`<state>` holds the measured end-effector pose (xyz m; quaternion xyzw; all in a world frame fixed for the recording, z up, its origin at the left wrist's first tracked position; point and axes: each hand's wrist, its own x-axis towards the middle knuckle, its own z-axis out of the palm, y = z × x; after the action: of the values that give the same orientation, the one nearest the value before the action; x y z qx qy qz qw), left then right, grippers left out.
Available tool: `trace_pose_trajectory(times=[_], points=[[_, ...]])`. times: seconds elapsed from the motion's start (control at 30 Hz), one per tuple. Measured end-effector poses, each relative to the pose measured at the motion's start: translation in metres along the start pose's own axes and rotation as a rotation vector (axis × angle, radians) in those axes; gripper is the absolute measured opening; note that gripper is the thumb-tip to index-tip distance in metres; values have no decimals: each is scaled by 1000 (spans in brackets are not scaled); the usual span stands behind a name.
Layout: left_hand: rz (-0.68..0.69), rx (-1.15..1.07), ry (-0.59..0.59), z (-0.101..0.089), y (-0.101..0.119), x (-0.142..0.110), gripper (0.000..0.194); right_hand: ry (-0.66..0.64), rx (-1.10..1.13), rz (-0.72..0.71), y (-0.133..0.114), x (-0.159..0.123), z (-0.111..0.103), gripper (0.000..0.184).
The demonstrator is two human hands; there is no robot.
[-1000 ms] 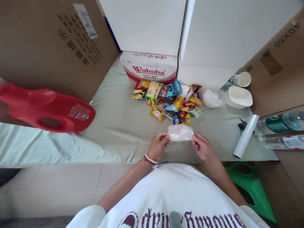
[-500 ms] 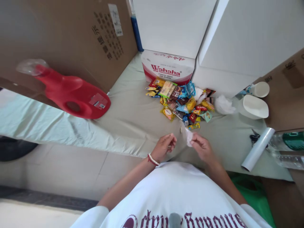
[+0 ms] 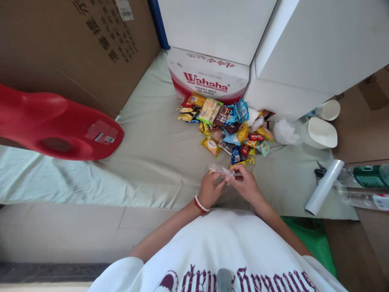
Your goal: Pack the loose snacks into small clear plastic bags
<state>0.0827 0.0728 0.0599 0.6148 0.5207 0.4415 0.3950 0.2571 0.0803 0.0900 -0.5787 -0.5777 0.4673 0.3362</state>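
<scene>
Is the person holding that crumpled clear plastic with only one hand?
No: the left hand and right hand both have fingers on the crumpled clear plastic, near the wrapped snacks.

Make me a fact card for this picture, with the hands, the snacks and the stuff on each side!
Left hand: holding crumpled clear plastic
Right hand: holding the same plastic
Snack pile: colourful packets before the Wahaha box
Left side: red jug
Right side: white bowl, whitish roll, green-labelled bottle

Snacks (image 3: 226, 123) between carton (image 3: 209, 77) and bag (image 3: 221, 169)
</scene>
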Motion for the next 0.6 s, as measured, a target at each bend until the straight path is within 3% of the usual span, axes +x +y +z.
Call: trace_pose_trajectory(times=[0.17, 0.23, 0.3, 0.37, 0.47, 0.53, 0.6], points=[[60, 229, 49, -7, -14, 4, 16, 200, -42, -29, 1, 18, 3, 30], [83, 258, 26, -9, -16, 6, 16, 144, -57, -45, 0, 21, 1, 30], [80, 221, -6, -10, -14, 9, 14, -2, -71, -16, 1, 27, -2, 31], [2, 117, 21, -14, -12, 13, 12, -55, -41, 74, 7, 34, -8, 39], [-195, -50, 139, -25, -13, 19, 13, 116, 13, 190, 17, 40, -17, 49], [-257, -15, 173, -33, -13, 23, 17, 235, -2, 177, 18, 39, -19, 46], [-223, 99, 122, -37, -12, 25, 24, 183, -22, 111, 14, 34, -19, 37]])
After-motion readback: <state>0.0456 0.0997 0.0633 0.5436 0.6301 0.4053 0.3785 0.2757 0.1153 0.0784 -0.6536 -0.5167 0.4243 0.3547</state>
